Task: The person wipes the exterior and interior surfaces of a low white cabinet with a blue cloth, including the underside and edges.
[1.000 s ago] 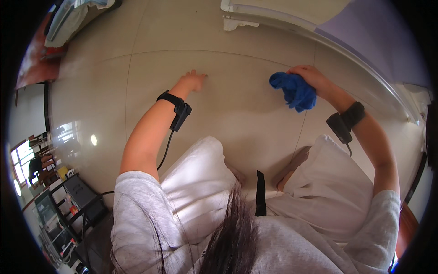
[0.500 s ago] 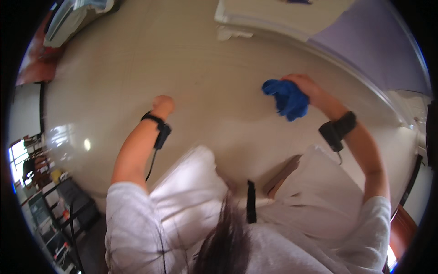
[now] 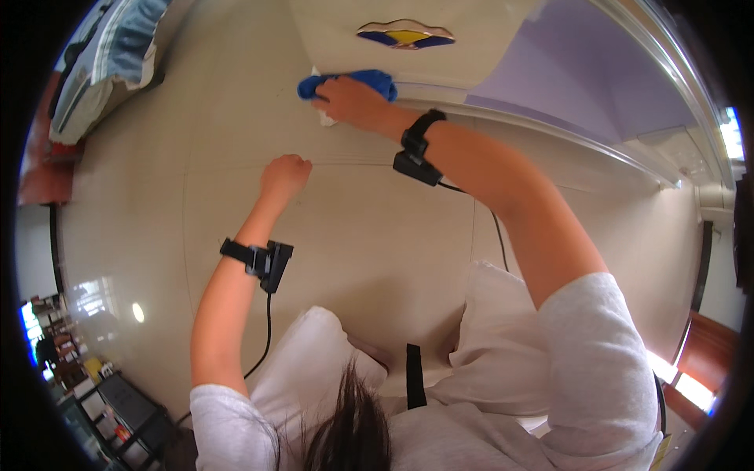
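Note:
A blue cloth [image 3: 375, 81] is under my right hand [image 3: 349, 102], which grips it at the lower corner of a cream and purple piece of furniture [image 3: 452, 94]. The cloth lies along the furniture's bottom edge, and part of it is hidden by my fingers. My left hand [image 3: 286, 174] is closed in a fist at the tiled floor [image 3: 236, 133], nearer to me, and nothing shows in it. Both wrists wear black straps with a small black box and a cable.
A raised gold, blue and yellow ornament [image 3: 405, 34] is on the furniture's face. At the far left stands a grey-blue padded piece [image 3: 118, 63]. A dark shelf rack [image 3: 118, 408] with assorted items is at the lower left. My bent knees are close in front.
My right hand has carried the blue cloth forward and left to the furniture's corner. The view has shifted, showing more of the furniture. My left hand stays closed near the floor.

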